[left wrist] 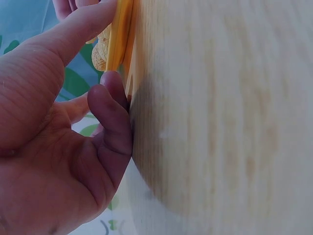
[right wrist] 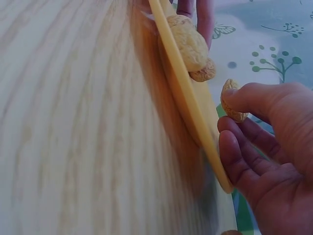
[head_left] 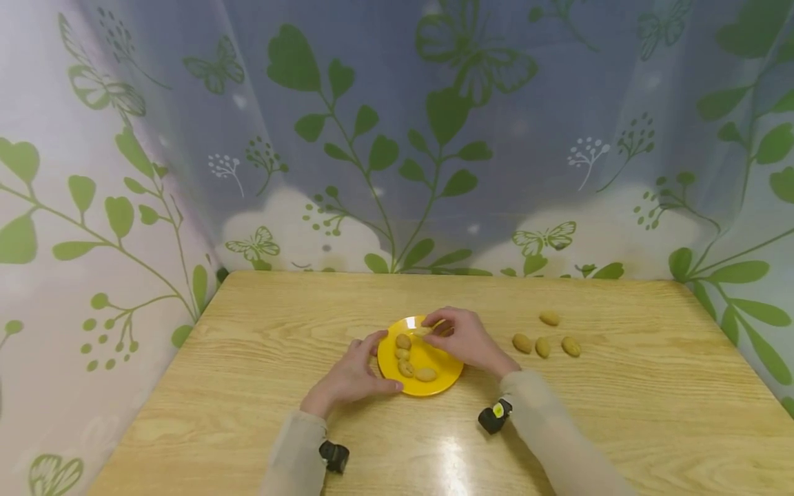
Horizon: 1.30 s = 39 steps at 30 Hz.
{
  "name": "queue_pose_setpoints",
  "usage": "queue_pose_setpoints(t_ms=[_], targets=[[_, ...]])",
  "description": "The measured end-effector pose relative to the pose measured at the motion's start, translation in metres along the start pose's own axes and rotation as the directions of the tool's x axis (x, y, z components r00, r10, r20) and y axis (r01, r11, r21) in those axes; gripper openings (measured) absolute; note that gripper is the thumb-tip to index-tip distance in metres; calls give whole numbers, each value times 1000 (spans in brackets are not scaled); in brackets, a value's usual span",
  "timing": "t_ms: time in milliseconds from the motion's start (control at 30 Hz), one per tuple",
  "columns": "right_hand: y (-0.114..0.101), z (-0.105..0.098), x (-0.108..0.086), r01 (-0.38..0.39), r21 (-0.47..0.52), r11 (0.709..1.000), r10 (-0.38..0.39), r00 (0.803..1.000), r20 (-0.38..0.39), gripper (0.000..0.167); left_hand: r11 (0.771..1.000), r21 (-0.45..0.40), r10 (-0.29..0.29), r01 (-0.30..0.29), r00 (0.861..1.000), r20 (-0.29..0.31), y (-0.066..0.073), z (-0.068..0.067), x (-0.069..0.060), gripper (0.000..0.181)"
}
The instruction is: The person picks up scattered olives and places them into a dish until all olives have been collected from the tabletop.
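Observation:
A round yellow plate [head_left: 442,359] lies on the table with several tan, wrinkled walnuts in their shells [head_left: 426,375] along its left and near side. At the plate's left edge my left hand [head_left: 350,372] holds the rim, thumb at the near side and fingers farther back. Over the plate's far right part, my right hand [head_left: 468,341] pinches one walnut [right wrist: 234,100] between thumb and fingertips. In the right wrist view its lower fingers are close to the plate's rim, and the pinched walnut is apart from the others. The left wrist view shows the plate edge-on beside the thumb.
To the right of the plate, several more walnuts [head_left: 542,346] lie loose on the wooden table [head_left: 279,310]. A patterned curtain [head_left: 397,138] with green leaves and butterflies hangs behind the table and at its sides. Each wrist bears a small black camera [head_left: 335,456].

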State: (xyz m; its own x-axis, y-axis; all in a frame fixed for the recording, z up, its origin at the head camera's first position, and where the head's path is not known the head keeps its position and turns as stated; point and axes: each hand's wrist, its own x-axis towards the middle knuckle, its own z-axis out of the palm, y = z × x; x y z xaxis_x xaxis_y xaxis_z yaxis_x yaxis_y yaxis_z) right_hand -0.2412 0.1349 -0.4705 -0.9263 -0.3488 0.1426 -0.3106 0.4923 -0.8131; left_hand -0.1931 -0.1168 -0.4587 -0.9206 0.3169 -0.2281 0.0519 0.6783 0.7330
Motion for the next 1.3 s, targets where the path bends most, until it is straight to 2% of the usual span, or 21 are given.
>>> queue_pose_setpoints(t_ms=[200, 733, 933, 1300], targets=[[-2, 4, 3, 3, 6, 1000, -3, 1000, 2, 21, 1000, 8, -3, 3, 1000, -4, -1, 1, 0, 101], [-3, 9, 10, -50, -26, 998, 51, 998, 24, 16, 1000, 9, -1, 1, 1000, 5, -2, 1, 1, 101], [-3, 9, 10, -46, -37, 998, 47, 998, 29, 13, 1000, 1, -8, 8, 1000, 9, -2, 1, 1, 101], [-1, 5, 6, -34, -25, 999, 34, 999, 19, 18, 1000, -4, -2, 2, 1000, 5, -4, 2, 2, 102]])
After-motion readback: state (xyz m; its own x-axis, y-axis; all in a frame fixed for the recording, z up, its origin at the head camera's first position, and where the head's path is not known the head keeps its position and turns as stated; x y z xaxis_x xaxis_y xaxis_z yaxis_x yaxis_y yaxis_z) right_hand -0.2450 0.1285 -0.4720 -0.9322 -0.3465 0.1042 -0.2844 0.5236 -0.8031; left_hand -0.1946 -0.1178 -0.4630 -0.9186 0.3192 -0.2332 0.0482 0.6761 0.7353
